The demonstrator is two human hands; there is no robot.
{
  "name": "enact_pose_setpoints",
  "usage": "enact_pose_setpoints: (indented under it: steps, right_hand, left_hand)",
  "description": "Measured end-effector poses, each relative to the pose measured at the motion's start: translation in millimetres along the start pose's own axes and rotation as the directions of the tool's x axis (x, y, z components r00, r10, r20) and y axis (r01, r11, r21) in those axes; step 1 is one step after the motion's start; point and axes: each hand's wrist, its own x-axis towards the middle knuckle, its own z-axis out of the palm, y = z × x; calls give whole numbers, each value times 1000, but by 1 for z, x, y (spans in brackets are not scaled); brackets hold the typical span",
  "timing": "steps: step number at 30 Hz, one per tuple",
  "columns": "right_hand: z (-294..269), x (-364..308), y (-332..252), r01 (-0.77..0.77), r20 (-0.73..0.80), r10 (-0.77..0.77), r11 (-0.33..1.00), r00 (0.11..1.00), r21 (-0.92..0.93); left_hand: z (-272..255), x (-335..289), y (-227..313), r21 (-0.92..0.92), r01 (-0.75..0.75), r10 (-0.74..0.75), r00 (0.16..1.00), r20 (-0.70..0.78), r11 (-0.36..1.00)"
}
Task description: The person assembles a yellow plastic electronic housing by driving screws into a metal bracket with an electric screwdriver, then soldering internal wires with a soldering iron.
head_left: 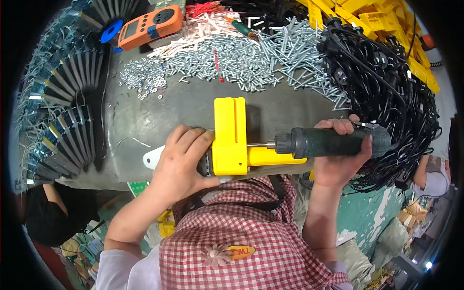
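Observation:
My left hand [181,157] is closed round the left side of a yellow plastic tool housing [229,130] near the table's front edge. A flat white metal plate with a hole [153,157] sticks out to the left beneath that hand. In my right hand [345,150] lies a dark green electric screwdriver [333,142], held level with the fingers wrapped round its body. Its thin bit [261,144] points left and meets the right side of the housing. A yellow handle part [275,156] of the housing runs right below the bit. The screw end is hidden.
Loose screws [237,60] and small washers [142,75] heap along the back. An orange multimeter [152,28] stands back left, near a blue spool [112,31]. Grey-finned parts [67,135] line the left. Black power cords [382,96] and yellow housings [377,19] pile up right. Other people sit nearby.

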Motion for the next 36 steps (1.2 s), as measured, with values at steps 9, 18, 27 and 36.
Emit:
enact_pose_setpoints:
  steps: [9, 18, 27, 36]
  right_hand:
    - [-3, -7, 3, -2, 5, 2, 1000, 1000, 15]
    - [3, -8, 10, 4, -40, -3, 1000, 999, 4]
    - [2, -5, 11, 38, -73, -41, 998, 996, -41]
    - [-3, -5, 10, 23, -25, -24, 999, 999, -24]
  left_hand:
    - [-38, 1, -27, -462, 345, -328, 937, 118, 817]
    - [-34, 20, -73, 433, 93, -19, 985, -172, 897]
    - [-9, -24, -19, -613, 270, -426, 896, -122, 743]
    - [-4, -21, -17, -447, 206, -311, 934, -175, 871]
